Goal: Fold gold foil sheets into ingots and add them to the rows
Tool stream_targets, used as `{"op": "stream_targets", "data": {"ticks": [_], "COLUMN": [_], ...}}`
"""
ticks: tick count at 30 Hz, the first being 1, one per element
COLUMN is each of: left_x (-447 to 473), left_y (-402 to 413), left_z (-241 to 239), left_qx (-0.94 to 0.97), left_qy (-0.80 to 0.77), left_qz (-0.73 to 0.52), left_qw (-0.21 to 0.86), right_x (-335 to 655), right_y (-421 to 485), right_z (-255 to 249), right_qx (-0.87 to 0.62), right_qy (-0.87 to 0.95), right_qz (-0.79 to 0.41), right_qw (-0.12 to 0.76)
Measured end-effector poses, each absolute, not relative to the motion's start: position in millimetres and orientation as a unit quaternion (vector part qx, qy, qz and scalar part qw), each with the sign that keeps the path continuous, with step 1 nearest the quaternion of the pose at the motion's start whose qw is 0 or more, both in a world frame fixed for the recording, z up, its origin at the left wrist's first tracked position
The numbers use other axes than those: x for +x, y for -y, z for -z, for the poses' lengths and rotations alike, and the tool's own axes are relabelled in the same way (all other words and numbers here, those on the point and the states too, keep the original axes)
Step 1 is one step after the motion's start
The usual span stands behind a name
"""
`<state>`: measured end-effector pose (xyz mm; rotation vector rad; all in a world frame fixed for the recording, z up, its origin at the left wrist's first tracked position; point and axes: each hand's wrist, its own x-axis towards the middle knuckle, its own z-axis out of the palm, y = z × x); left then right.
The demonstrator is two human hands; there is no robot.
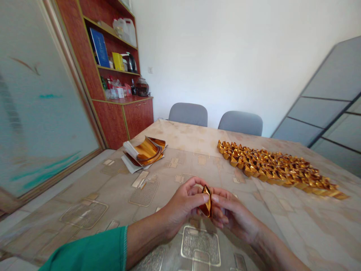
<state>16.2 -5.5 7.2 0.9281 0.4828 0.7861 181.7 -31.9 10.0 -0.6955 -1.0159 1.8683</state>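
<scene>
A small piece of folded gold paper (208,202) stands upright between both my hands, just above the table near its front edge. My left hand (182,205) pinches it from the left with thumb and fingers curled. From the right, my right hand (234,214) grips the same piece with its fingertips pressed on it. A stack of gold paper sheets (145,151) lies to the far left on the table. Rows of several finished gold folded pieces (278,168) spread across the right part of the table.
The table (98,195) has a beige patterned cover. Two grey chairs (188,113) stand at its far side. A red-brown cabinet (121,109) with shelves of bottles and books is at the back left. A glass panel (332,109) leans at the right.
</scene>
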Motion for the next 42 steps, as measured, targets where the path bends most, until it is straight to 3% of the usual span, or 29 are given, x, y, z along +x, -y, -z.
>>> {"op": "stream_targets", "data": {"ticks": [10,15,26,36,42], "left_x": [16,16,19,19,21], "left_y": [1,-5,1,-2,-2], "left_z": [-5,-1,-5,-2,1], "left_qx": [0.331,0.281,0.312,0.425,0.409], "left_qy": [-0.205,-0.233,-0.235,-0.291,-0.312], "left_qz": [-0.358,-0.41,-0.453,-0.467,-0.478], "left_qw": [0.849,0.836,0.801,0.719,0.712], "right_x": [188,188,181,181,177], "right_y": [30,36,42,37,40], "right_z": [-7,-13,-11,-12,-15], "right_qx": [-0.351,-0.381,-0.432,-0.476,-0.479], "right_qy": [0.414,0.548,0.701,0.674,0.701], "right_qz": [-0.694,-0.537,-0.286,-0.29,-0.159], "right_qw": [0.473,0.515,0.489,0.485,0.504]}}
